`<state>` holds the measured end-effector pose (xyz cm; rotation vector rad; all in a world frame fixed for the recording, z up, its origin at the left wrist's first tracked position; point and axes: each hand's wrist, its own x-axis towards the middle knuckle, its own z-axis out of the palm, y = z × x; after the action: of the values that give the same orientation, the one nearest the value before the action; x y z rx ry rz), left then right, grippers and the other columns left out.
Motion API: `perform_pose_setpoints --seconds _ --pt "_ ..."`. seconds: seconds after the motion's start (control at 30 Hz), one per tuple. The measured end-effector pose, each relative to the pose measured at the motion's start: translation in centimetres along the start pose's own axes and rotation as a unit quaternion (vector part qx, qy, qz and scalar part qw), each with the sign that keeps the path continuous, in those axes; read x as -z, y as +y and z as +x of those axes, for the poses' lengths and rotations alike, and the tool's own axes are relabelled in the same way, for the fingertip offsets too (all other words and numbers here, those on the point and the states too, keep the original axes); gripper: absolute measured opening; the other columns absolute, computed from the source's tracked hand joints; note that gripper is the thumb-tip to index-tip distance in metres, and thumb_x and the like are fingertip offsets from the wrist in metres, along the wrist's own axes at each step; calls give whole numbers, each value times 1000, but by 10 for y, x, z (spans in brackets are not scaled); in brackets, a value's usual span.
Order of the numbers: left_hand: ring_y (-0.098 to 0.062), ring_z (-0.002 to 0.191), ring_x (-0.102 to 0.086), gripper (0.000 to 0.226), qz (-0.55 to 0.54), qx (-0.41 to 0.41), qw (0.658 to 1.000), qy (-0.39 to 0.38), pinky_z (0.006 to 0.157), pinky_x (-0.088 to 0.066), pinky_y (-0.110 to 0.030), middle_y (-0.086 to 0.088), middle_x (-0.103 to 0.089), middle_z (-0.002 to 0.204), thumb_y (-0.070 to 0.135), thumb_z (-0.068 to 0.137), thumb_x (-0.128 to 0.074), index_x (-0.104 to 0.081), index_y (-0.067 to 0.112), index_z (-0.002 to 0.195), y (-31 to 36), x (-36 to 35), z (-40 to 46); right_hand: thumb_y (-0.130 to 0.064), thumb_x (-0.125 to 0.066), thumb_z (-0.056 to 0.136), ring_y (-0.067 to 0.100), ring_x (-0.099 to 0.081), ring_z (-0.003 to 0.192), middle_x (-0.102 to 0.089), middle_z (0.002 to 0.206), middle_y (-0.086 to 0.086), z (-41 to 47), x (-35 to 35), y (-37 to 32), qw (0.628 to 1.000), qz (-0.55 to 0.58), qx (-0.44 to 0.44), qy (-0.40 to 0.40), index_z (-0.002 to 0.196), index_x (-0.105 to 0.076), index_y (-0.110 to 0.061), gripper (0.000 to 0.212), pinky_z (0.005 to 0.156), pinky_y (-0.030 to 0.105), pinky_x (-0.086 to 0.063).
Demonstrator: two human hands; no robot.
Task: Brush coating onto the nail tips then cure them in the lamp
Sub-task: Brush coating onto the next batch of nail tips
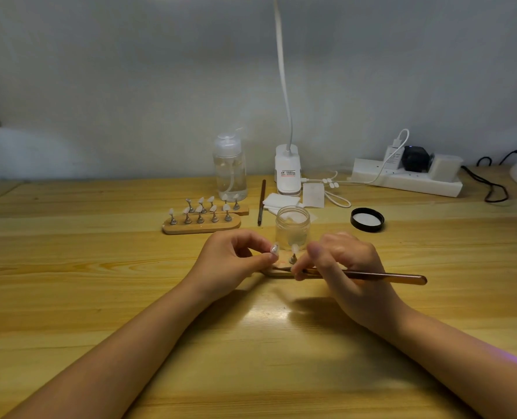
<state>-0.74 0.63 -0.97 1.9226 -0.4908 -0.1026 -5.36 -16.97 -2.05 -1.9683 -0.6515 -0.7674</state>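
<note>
Although the open clear glass jar of coating (292,229) stands uncapped at twelve o'clock from the hands, its black round lid (367,219) lying at two o'clock, the work looks partly done at best. The left hand (231,261) pinches a pale nail tip on its metal stand (274,248) between thumb and fingertips. The right hand (340,264) curls round a long amber-handled brush (378,277), its bristle end hidden. Another mounted tip (293,254) sits on the small wooden holder (277,272) between the hands. Ten tips wait on two wooden racks (201,226) at eleven o'clock; whether coated, I cannot tell. Curing seems still ahead.
</note>
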Motion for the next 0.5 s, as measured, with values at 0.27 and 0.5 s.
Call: perform_pose_setpoints --seconds 0.27,0.5 --pt "-5 57 -46 11 -16 -7 1000 25 52 -40 -11 -2 -67 72 16 74 -72 -71 27 78 -1 1 1 -27 -38 89 2 -57 69 -60 69 -14 0 4 -3 998 -2 -22 64 73 -66 -14 34 64 26 -46" --pt "2 57 -45 15 1 -4 1000 0 53 -39 -10 11 -65 66 14 77 -70 -72 28 82 0 1 1 -28 -38 89 2 -57 69 -59 70 -17 4 1 -4 998 -4 -29 49 74 -66 -15 34 66 24 -44"
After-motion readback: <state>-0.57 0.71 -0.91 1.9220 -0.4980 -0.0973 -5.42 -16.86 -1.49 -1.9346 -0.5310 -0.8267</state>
